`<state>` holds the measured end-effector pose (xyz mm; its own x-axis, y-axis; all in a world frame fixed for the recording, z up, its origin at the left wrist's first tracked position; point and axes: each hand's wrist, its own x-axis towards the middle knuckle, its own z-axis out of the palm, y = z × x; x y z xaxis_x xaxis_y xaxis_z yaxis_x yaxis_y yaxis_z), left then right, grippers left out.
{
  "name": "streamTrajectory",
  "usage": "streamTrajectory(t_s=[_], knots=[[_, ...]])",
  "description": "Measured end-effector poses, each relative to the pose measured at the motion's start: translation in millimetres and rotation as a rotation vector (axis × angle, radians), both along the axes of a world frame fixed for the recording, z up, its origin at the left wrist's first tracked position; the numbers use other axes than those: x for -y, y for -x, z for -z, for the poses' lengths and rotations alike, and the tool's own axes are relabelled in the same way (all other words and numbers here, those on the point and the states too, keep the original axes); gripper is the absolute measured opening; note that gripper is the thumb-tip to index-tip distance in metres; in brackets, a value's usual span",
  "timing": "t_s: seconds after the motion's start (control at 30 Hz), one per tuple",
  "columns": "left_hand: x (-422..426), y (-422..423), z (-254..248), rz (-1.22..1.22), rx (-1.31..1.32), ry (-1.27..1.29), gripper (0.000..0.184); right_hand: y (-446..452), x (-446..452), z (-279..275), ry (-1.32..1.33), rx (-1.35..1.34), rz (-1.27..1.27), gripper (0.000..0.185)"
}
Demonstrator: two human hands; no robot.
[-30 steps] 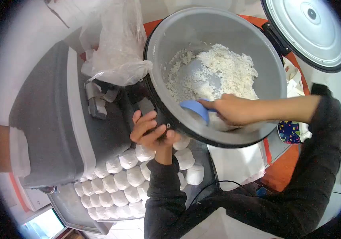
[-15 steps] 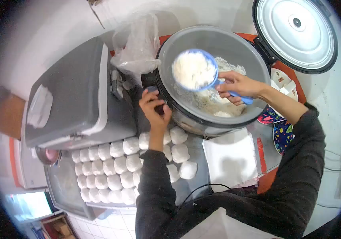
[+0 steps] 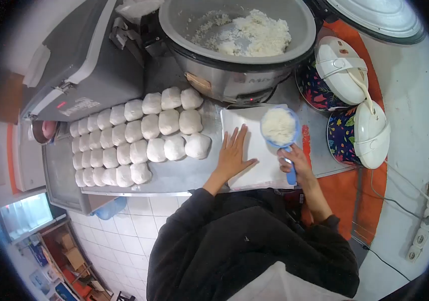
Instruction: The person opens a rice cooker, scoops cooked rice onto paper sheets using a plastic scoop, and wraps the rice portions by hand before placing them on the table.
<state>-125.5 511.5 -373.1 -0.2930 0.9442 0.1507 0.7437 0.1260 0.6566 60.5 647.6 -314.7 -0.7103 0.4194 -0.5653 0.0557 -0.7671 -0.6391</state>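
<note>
As hands (image 3: 232, 156) (image 3: 298, 163) touch paper (image 3: 252, 138), scoop (image 3: 296, 125), lettering (image 3: 80, 106) blurred

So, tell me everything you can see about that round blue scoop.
The round, blue, plastic-looking scoop has a cup on a straight handle. The cup opens upward, filled with grainy white rice. The handle points toward the person's body, held in the right hand's grip. The scoop is over the white, paper-like sheets; whether it touches them is unclear.
</note>
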Motion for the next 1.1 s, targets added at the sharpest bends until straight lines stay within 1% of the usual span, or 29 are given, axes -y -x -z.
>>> streamTrajectory(t_s=[0.03,0.07,0.1,0.13,0.17,0.2,0.27,0.3,0.33,0.37,0.4,0.47,0.53,0.6,0.63,0.67,0.7,0.73,0.8,0.83,0.87,0.9,0.93,0.97,1.03,1.07,1.1], knots=[[5.5,-7.7,19.4,-0.005,-0.053,0.113,0.097,-6.3,2.2,12.6,0.015,0.048,0.039,0.046],[7.6,-10.6,32.9,-0.015,-0.111,0.223,0.113,-8.7,2.8,14.9,0.014,0.046,0.029,0.046],[8.2,-7.4,34.2,-0.021,-0.174,0.249,0.126,-8.1,2.5,16.9,-0.028,0.056,0.075,0.044],[7.2,-5.3,36.3,-0.033,-0.176,0.251,0.126,-9.1,1.4,20.2,-0.067,0.065,0.123,0.041],[6.2,-3.0,38.7,-0.014,-0.184,0.280,0.126,-15.6,-3.4,39.6,-0.463,0.136,0.023,0.045],[6.6,-2.1,39.4,0.009,-0.190,0.314,0.126,-15.5,-7.0,59.7,-0.455,0.132,0.018,0.045],[5.7,-0.6,43.3,0.034,-0.222,0.282,0.130,-15.0,-14.8,86.8,-2.011,0.224,-0.427,0.058],[6.1,-2.9,44.0,0.025,-0.216,0.301,0.131,-14.9,-4.1,84.4,-2.037,0.261,-0.518,0.066],[4.5,-2.7,42.5,0.013,-0.215,0.315,0.132,-16.0,-3.8,75.2,-2.029,0.276,-0.508,0.066],[1.3,-2.4,40.4,0.015,-0.199,0.419,0.134,-11.2,-14.6,65.6,-2.069,0.279,-0.654,0.067],[0.2,-3.0,43.0,0.013,-0.199,0.421,0.134,-9.2,-20.5,61.1,-2.090,0.280,-0.813,0.068],[4.5,-2.3,46.9,0.016,-0.171,0.309,0.135,-8.1,-23.0,70.2,-2.053,0.241,-0.823,0.069],[4.0,-1.5,48.8,0.019,-0.155,0.309,0.133,-3.1,-31.5,65.8,-2.033,0.206,-0.838,0.070],[4.3,-2.8,54.1,0.024,-0.130,0.310,0.131,1.7,-38.1,54.8,-1.930,0.258,-0.932,0.071],[3.3,-1.3,60.2,0.018,-0.079,0.316,0.129,3.7,-44.4,49.4,-1.863,0.242,-0.908,0.067],[1.7,2.5,65.9,0.010,-0.034,0.316,0.127,-0.3,-47.7,41.0,-1.865,0.243,-0.906,0.067],[-0.8,7.8,69.7,-0.008,0.167,0.193,0.108,1.5,-53.2,13.3,-1.801,0.240,-0.817,0.062],[3.3,12.1,73.8,-0.015,0.163,0.187,0.108,4.1,-58.3,-12.8,-1.731,0.234,-0.735,0.057],[17.2,15.7,79.1,-0.094,0.232,0.166,0.083,29.6,-80.5,-46.1,-1.802,-0.139,-0.037,0.054],[19.4,14.1,65.7,-0.118,0.197,0.017,0.058,53.4,-85.9,-87.5,-1.835,-0.189,0.178,0.049],[19.5,8.9,38.5,-0.118,0.193,0.019,0.058,73.7,-100.8,-111.7,-1.862,-0.143,0.189,0.044],[17.6,-0.4,3.4,-0.207,0.328,0.023,0.052,93.1,-115.5,-132.3,-1.892,-0.100,0.202,0.040],[16.5,-8.7,-15.8,-0.296,0.462,0.025,0.047,114.8,-117.7,-158.3,-1.919,-0.093,0.105,0.037],[15.7,-13.2,-18.1,-0.281,0.496,-0.034,0.039,135.7,-120.7,-173.8,-1.944,-0.087,0.007,0.035],[16.7,-16.4,-31.4,-0.255,0.503,-0.027,0.038,179.2,-156.6,-157.6,-2.459,0.178,-0.311,0.035],[17.9,-18.9,-38.6,-0.227,0.524,-0.014,0.036,185.3,-152.4,-155.6,-2.456,0.177,-0.307,0.035],[19.5,-21.5,-44.6,-0.256,0.577,-0.028,0.034,191.4,-145.7,-154.3,-2.634,0.208,-0.299,0.033]])
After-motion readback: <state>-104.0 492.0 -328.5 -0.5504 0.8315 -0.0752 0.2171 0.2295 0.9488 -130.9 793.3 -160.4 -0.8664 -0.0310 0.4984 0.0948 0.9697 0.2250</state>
